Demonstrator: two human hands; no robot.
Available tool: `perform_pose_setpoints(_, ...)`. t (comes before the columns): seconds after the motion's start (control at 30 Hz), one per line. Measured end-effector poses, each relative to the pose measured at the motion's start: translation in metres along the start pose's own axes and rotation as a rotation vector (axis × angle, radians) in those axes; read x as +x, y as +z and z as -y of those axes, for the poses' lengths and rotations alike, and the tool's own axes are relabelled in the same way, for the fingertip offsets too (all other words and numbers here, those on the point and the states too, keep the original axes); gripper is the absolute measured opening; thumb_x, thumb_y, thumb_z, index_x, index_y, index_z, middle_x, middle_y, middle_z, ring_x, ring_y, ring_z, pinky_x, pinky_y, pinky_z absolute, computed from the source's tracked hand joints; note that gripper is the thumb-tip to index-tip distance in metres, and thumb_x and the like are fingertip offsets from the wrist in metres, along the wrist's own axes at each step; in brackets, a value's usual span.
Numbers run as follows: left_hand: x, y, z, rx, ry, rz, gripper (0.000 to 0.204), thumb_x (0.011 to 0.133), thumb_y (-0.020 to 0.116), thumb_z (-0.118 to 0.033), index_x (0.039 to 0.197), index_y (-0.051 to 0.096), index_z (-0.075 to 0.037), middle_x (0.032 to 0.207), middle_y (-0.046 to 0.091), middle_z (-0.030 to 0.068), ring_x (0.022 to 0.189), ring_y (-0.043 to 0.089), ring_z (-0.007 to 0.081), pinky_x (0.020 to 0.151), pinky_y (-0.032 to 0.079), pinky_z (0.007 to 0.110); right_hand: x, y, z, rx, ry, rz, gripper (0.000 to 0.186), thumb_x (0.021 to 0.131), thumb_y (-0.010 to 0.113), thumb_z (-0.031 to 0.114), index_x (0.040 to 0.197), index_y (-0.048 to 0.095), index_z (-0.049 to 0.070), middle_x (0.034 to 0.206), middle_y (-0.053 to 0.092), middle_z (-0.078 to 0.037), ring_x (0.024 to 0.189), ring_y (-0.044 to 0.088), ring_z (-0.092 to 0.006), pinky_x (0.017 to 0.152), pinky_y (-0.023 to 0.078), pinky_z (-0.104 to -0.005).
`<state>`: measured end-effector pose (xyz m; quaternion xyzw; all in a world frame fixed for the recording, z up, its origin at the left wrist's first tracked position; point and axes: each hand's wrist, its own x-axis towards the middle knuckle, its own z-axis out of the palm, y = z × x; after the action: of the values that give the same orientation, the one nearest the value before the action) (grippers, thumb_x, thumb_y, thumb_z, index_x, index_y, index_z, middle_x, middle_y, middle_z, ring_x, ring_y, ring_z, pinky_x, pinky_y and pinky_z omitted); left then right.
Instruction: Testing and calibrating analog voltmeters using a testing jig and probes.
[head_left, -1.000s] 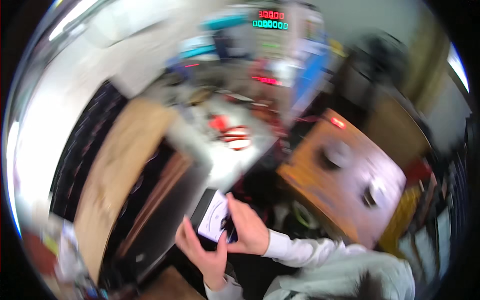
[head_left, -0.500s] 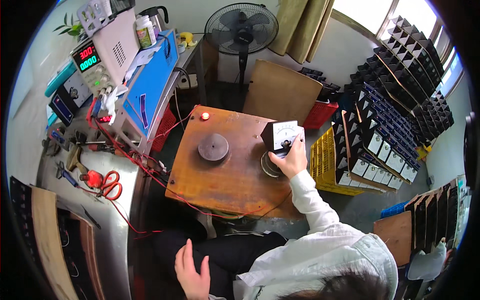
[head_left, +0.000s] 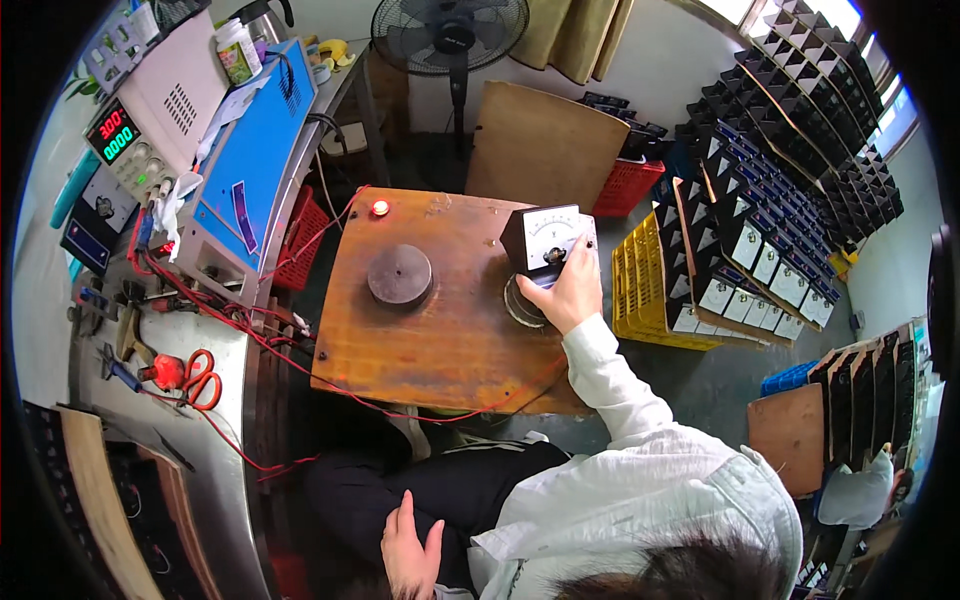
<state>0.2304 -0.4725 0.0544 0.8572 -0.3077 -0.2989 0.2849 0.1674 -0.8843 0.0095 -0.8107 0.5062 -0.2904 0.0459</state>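
Note:
My right hand (head_left: 574,286) is closed around the lower right side of a panel meter (head_left: 550,238) with a white dial face and a black body. The meter is tilted, its face turned up toward me, above a round ring-shaped base (head_left: 522,306) at the right of the wooden table (head_left: 450,350). The fingers partly cover that base, so I cannot tell whether the meter touches it. Over my dark-clad leg, my left hand (head_left: 410,552) is held with fingers stretched out and nothing in it. A dark round disc (head_left: 400,275) lies left of the meter on the tabletop.
A lit red lamp (head_left: 380,208) marks the table's far left corner; red wires run along the near edge. At left stand a power supply (head_left: 150,120), a blue instrument box (head_left: 250,150) and red-handled scissors (head_left: 203,380). Stacked meters (head_left: 750,250) fill a yellow crate (head_left: 640,290) at right.
The whole view has shifted, with the scene sliding left and upward. My right hand keeps its grip on the meter in about the same spot on the table. My left hand has moved slightly right.

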Motion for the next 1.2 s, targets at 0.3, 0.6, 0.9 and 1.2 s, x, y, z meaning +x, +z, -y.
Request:
perform_pose_setpoints(0.3,-0.003,-0.012,-0.01,0.037,0.03,-0.058,0.054,0.097,0.064,-0.025,0.143,0.048,-0.001,0.123,0.059,0.0292,0.112,0.058,0.0464,0.097,0.048,0.046,0.002,-0.001,-0.004,0.017,-0.024,0.025,0.119,0.065,0.087,0.049,0.146,0.028,-0.014,0.126,0.055,-0.029,0.116,0.055,-0.0418,0.101,0.045,-0.0459)
perform_pose_setpoints(0.6,-0.001,-0.005,-0.007,0.058,0.008,-0.017,0.056,0.097,0.064,-0.026,0.144,0.047,-0.001,0.124,0.059,0.0295,0.112,0.058,0.0466,0.097,0.048,0.046,0.005,-0.004,-0.009,0.016,-0.057,0.075,0.119,0.064,0.088,0.049,0.145,0.029,-0.015,0.126,0.055,-0.03,0.115,0.056,-0.0417,0.101,0.045,-0.0454)
perform_pose_setpoints(0.9,-0.001,-0.003,0.0,0.052,-0.013,-0.05,0.057,0.097,0.063,-0.028,0.145,0.046,-0.002,0.126,0.057,0.031,0.114,0.058,0.0469,0.098,0.048,0.045,0.015,-0.002,-0.009,0.041,-0.113,0.061,0.113,0.065,0.087,0.049,0.141,0.033,-0.016,0.124,0.056,-0.032,0.114,0.056,-0.0445,0.1,0.045,-0.0467)
perform_pose_setpoints(1.2,-0.029,-0.009,0.021,0.019,-0.056,-0.3,0.06,0.085,0.077,-0.019,0.137,0.054,-0.001,0.123,0.061,0.0217,0.108,0.061,0.0393,0.092,0.051,0.044,0.007,0.018,-0.038,0.28,-0.193,0.01,0.11,0.067,0.091,0.035,0.148,0.033,-0.011,0.143,0.048,-0.03,0.134,0.046,-0.0415,0.115,0.035,-0.0429)
